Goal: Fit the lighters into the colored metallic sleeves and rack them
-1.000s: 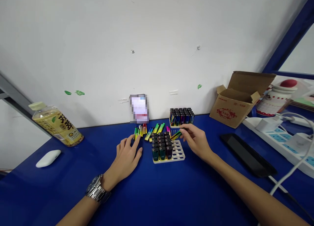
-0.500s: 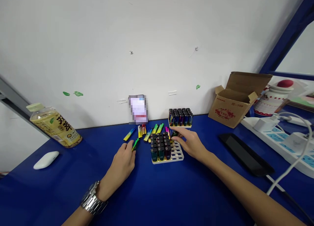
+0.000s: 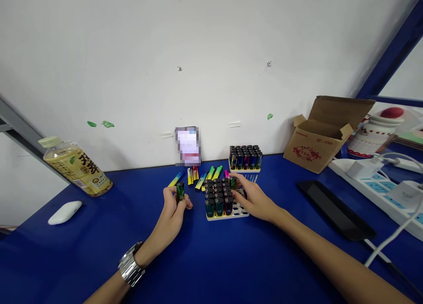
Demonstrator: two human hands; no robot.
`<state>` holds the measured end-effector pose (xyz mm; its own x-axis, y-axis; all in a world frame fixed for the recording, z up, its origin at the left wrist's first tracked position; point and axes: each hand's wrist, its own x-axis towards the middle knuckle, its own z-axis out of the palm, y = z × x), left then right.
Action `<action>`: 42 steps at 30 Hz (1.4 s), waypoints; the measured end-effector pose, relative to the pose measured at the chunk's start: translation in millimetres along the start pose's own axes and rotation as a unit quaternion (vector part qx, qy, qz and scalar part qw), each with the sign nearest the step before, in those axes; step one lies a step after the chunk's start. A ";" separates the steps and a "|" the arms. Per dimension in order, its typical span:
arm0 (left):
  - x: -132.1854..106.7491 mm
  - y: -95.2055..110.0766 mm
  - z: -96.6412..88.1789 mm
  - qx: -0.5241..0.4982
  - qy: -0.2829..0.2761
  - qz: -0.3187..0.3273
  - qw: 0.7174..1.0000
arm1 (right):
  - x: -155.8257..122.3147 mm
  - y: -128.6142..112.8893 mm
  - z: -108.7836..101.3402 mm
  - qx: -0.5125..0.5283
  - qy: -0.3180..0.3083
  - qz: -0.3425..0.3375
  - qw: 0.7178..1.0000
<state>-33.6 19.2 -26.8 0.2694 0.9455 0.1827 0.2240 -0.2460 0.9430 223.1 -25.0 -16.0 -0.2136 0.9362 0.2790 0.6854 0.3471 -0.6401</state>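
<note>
Between the thumb and fingers of my left hand [image 3: 173,209] is a green lighter [image 3: 180,191], held upright with its dark top showing. My right hand [image 3: 254,197] pinches another dark green lighter [image 3: 233,182] at the back of the white perforated tray [image 3: 243,215]; whether its base sits in a hole is hidden. Several dark-topped lighters [image 3: 218,207] stand in rows in the tray's left part, and the holes at its right front show. Behind the tray, several loose shiny lighters [image 3: 200,180] in blue, yellow and green lie on the table.
A second tray of upright lighters [image 3: 246,158] stands near the wall. A phone [image 3: 188,146] leans there. At left are a drink bottle [image 3: 77,166] and a white case [image 3: 65,213]. At right are a cardboard box [image 3: 309,145], a black device [image 3: 335,209] and a power strip [image 3: 373,185].
My left hand has raised the green lighter from a slant to upright. My right hand has brought its lighter upright, close against the row in the tray.
</note>
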 end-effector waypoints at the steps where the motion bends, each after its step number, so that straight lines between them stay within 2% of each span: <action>1: 0.2 0.0 0.5 -0.031 0.002 -0.007 0.999 | 0.3 -0.8 -0.1 0.007 -0.007 0.003 1.000; 5: 0.8 3.2 1.6 -0.083 -0.024 -0.020 0.996 | 1.1 -4.1 -1.4 0.033 -0.009 -0.022 0.999; 9: 0.2 4.4 1.4 -0.051 -0.020 -0.026 0.998 | 1.6 -3.6 -0.5 0.013 0.005 -0.034 0.999; 15: -1.8 -1.2 -0.4 0.050 -0.008 -0.054 0.997 | 1.5 -1.1 1.4 0.002 0.008 -0.037 0.999; 23: -1.6 8.0 2.8 0.037 0.005 -0.052 0.998 | 1.1 -0.5 2.0 -0.001 0.009 -0.039 0.999; 27: -1.7 5.3 2.0 0.073 0.012 -0.055 0.996 | 1.0 0.3 2.5 -0.003 0.010 -0.041 0.999; 42: -1.4 4.4 1.7 0.107 0.013 -0.046 0.993 | 1.9 -0.3 2.2 0.008 0.003 -0.035 0.999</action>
<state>-31.3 16.4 -23.3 0.2156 0.9705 0.1081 0.4420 -0.1957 0.8754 221.0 -23.1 -16.8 -0.2564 0.9092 0.3280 0.6584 0.4127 -0.6294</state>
